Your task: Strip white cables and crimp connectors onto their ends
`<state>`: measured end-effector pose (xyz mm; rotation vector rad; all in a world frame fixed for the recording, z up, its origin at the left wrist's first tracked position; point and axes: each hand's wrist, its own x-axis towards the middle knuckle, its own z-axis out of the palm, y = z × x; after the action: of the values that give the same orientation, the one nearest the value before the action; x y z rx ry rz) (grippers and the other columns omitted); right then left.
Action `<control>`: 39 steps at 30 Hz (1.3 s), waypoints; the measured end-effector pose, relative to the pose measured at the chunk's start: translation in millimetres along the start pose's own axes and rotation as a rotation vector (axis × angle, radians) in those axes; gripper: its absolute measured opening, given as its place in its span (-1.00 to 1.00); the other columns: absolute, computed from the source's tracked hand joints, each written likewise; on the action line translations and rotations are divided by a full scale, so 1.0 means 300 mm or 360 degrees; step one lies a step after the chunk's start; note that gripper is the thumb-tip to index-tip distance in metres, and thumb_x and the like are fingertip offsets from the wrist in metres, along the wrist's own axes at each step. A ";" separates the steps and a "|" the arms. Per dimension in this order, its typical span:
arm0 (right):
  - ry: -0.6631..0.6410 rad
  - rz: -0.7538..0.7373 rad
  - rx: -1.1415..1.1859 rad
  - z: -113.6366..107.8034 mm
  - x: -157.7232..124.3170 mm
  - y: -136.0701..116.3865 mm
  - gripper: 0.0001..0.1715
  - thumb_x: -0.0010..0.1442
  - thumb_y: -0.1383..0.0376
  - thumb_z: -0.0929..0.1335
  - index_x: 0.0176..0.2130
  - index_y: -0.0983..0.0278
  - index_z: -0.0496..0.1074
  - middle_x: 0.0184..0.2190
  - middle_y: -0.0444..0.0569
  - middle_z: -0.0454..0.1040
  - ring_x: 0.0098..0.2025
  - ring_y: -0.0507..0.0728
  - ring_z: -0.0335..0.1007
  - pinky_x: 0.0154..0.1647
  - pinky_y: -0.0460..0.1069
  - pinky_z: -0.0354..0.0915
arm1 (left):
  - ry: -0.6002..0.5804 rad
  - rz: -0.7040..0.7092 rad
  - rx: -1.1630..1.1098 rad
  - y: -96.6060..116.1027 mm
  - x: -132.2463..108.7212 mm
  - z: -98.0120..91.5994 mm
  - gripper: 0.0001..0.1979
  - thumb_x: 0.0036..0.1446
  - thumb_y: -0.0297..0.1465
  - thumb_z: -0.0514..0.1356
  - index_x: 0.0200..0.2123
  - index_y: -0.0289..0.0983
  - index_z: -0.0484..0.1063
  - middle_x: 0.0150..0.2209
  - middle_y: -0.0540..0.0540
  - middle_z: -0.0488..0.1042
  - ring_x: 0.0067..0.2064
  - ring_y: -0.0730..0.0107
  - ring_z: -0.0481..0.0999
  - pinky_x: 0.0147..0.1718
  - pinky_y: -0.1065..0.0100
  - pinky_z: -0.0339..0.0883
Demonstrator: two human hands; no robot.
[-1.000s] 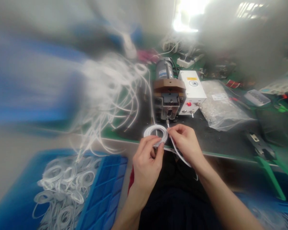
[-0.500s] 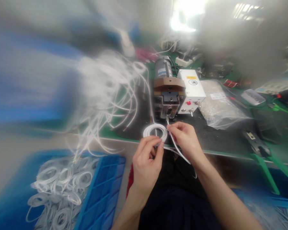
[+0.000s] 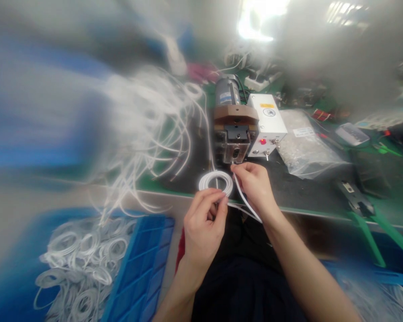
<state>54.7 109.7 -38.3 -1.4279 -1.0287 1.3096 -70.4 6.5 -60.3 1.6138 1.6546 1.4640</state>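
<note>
A small coil of white cable [image 3: 216,180] hangs over the bench's near edge, pinched at its lower side by my left hand [image 3: 204,228]. The cable's free end is pinched in the fingertips of my right hand [image 3: 254,185], just in front of the opening of a small bench machine [image 3: 235,134]. That machine has a brown top plate, a motor behind it and a white control box [image 3: 267,121] with a red button beside it. A length of the cable trails down past my right wrist.
A loose heap of white cables [image 3: 147,129] lies left of the machine. A blue crate [image 3: 144,268] at lower left holds several coiled cables [image 3: 80,268]. A clear bag of small parts [image 3: 305,147] and green-handled pliers [image 3: 369,219] lie to the right on the green bench.
Both hands have moved slightly up and forward, bringing the cable end closer to the machine's opening. The grip on the coil and the cable end is unchanged.
</note>
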 end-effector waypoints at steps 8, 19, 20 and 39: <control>0.0055 -0.0073 -0.0064 0.010 0.005 0.004 -0.66 0.14 0.11 0.51 -0.51 0.27 0.52 -0.61 -0.19 0.41 -0.55 0.03 0.18 -0.48 -0.02 0.10 | -0.0010 -0.0011 -0.0031 0.007 -0.001 -0.007 -0.91 0.39 -0.50 0.35 -0.10 -0.23 0.66 -0.06 -0.05 0.59 -0.37 0.55 0.47 -0.34 0.42 0.40; 0.0010 -0.0097 -0.0191 -0.007 0.014 0.004 -0.67 0.16 0.08 0.49 -0.45 0.28 0.56 -0.56 -0.13 0.50 -0.51 0.08 0.28 -0.41 -0.01 0.21 | -0.0098 0.0065 0.0153 -0.019 -0.007 -0.003 -0.86 0.41 -0.45 0.33 0.00 -0.20 0.61 0.02 -0.09 0.58 -0.43 0.54 0.45 -0.31 0.37 0.46; -0.0008 -0.0101 -0.0210 -0.012 0.014 0.007 -0.68 0.17 0.08 0.49 -0.43 0.27 0.56 -0.55 -0.12 0.52 -0.50 0.08 0.30 -0.41 -0.01 0.22 | -0.0129 0.0080 0.0206 -0.026 -0.010 -0.005 -0.83 0.41 -0.45 0.33 0.03 -0.19 0.60 0.04 -0.10 0.58 -0.43 0.53 0.47 -0.29 0.36 0.48; -0.0035 0.0064 -0.0023 -0.279 -0.374 0.107 -0.48 -0.10 -0.24 0.62 -0.21 -0.08 0.65 -0.61 -0.11 0.45 -0.50 0.34 0.52 -0.48 0.15 0.45 | -0.0300 0.0920 0.0325 0.057 -0.088 0.001 -0.80 0.47 -0.50 0.18 0.05 -0.25 0.56 -0.13 -0.16 0.72 -0.29 0.26 0.76 -0.31 0.38 0.67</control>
<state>128.1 -13.6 -41.7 -1.4549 -1.0303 1.3522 -55.5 -20.8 -55.3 2.4079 1.3243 1.3536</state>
